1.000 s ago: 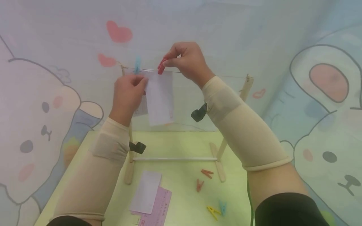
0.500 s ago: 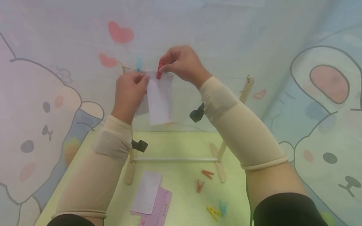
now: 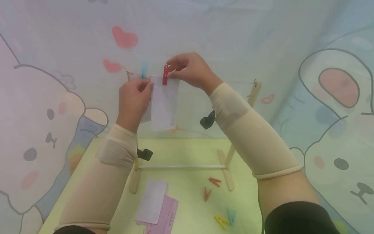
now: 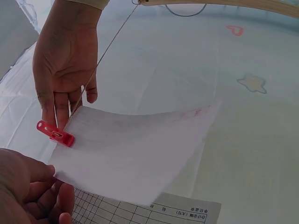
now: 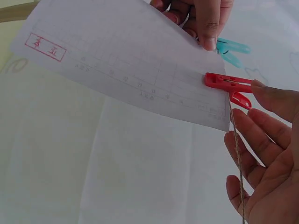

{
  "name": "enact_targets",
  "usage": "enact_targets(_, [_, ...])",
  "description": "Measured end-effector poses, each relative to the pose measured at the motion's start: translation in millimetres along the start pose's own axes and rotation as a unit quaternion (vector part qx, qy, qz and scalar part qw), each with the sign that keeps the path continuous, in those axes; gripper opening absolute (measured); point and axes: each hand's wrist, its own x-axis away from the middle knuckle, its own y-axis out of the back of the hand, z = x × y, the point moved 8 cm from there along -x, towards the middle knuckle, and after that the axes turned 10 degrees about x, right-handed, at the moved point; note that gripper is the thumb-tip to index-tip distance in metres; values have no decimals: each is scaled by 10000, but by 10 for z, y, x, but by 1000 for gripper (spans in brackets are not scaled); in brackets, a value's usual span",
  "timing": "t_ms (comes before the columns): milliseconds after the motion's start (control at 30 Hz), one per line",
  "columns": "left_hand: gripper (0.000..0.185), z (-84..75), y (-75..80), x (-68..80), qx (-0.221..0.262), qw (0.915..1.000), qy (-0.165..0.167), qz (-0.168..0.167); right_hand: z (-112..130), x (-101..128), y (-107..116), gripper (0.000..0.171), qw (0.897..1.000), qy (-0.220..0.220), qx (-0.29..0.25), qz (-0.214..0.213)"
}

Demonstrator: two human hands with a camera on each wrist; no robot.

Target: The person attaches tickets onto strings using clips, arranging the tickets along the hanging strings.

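A white slip of paper [image 3: 163, 104] hangs from a thin string [image 3: 233, 82] stretched between two wooden posts. A red peg [image 3: 165, 74] stands upright, clipped over its top edge and the string. My right hand [image 3: 190, 70] is just right of the peg; its fingers [image 5: 261, 135] are loosely spread and the thumb tip touches the red peg [image 5: 229, 84]. My left hand [image 3: 132, 97] pinches the paper's [image 5: 121, 60] upper left edge. A blue peg [image 3: 143, 70] holds a second gridded slip [image 4: 154, 212] behind it.
The wooden rack's right post [image 3: 253, 92] and white base rod [image 3: 181, 166] stand on a green table [image 3: 190, 149]. A white slip [image 3: 152, 201] on a pink one [image 3: 166, 214] lies in front. Loose pegs lie right: two red [image 3: 214, 181], a yellow [image 3: 221, 221], a blue [image 3: 231, 216].
The red peg went from tilted in my right hand's pinch to upright on the string over the paper. My right fingers loosened. My left hand kept its hold.
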Motion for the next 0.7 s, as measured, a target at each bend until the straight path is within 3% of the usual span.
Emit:
enact_targets(133, [37,-2,73,64,-207,9984,-405,-330,-36,80,63,39,9992,166,259,-270])
enact_targets(233, [37,11,121,162,-356,9960,-643,-516,-88,235,163,36,9955,364,351,-805])
enact_targets(400, [34,175,177,455,-482,9924,-853,-740,-189,734,326,29,9725,1155,367,-1988])
enact_targets(500, [28,394,164,758,-504,9912,-943,-780,-321,1143,304,24,9551,1715,299,-2399])
enact_targets(567, [24,607,108,1015,-567,9922,-872,-690,-465,1420,220,23,9509,1902,275,-2427])
enact_targets(633, [23,880,5,1298,-627,9954,-571,-439,-671,1666,86,24,9563,1797,360,-2280])
enact_targets(700, [27,1199,-153,1598,-779,9969,-72,-38,-950,1870,-102,25,9684,1450,501,-1968])
